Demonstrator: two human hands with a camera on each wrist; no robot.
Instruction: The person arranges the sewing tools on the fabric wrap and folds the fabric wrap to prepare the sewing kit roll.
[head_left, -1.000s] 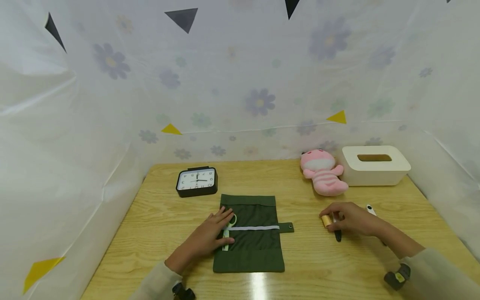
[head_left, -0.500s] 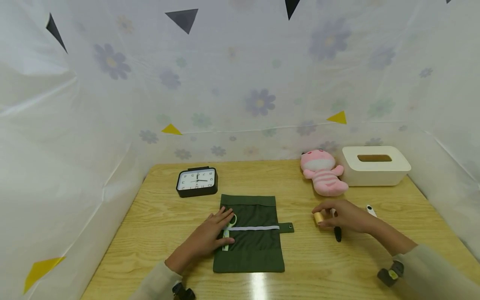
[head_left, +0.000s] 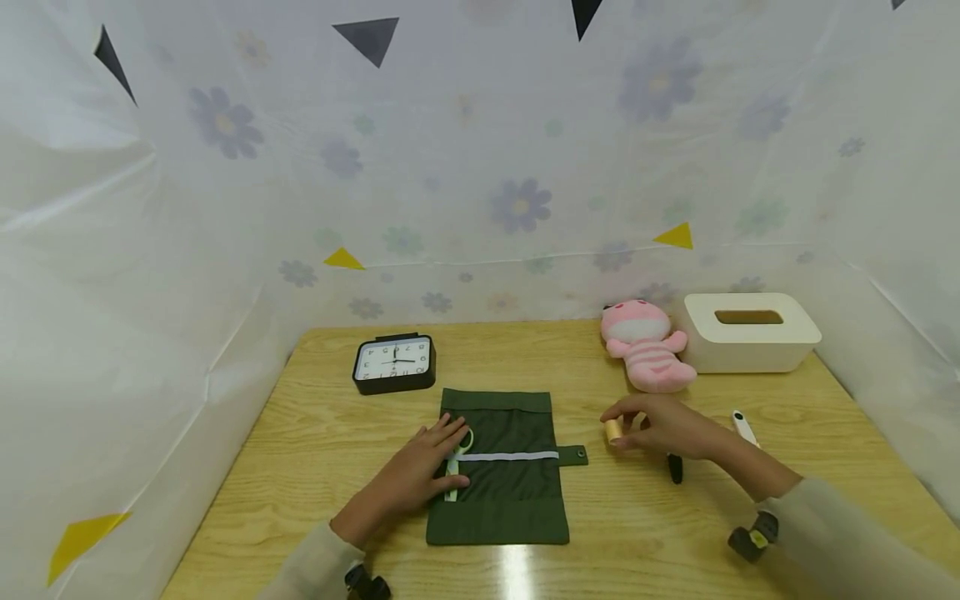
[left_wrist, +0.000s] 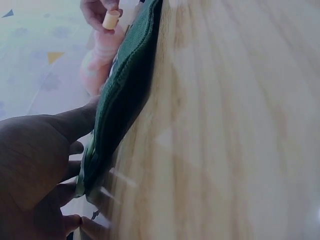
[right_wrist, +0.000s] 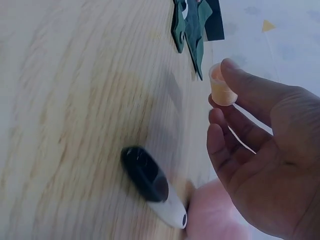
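A dark green fabric roll (head_left: 510,492) lies unfolded on the table, with a pale elastic strip across it and a snap tab at its right. Pale green scissors (head_left: 453,468) are tucked under the strip at the left. My left hand (head_left: 416,471) rests on the roll's left edge with its fingers spread and straight, partly over the scissors. To the right of the tab, my right hand (head_left: 671,427) pinches a small spool of yellow-orange thread (right_wrist: 223,94) between thumb and fingers. The spool is held above the table.
A black-and-white tool (right_wrist: 152,182) lies below my right hand, with a white-ended one (head_left: 742,427) farther right. Behind them are a pink plush toy (head_left: 651,350) and a white tissue box (head_left: 750,354). A black clock (head_left: 394,363) stands at the back left.
My right hand has carried the spool leftward, away from the black-and-white tool and nearer the fabric roll's tab. The left hand has stayed in place.
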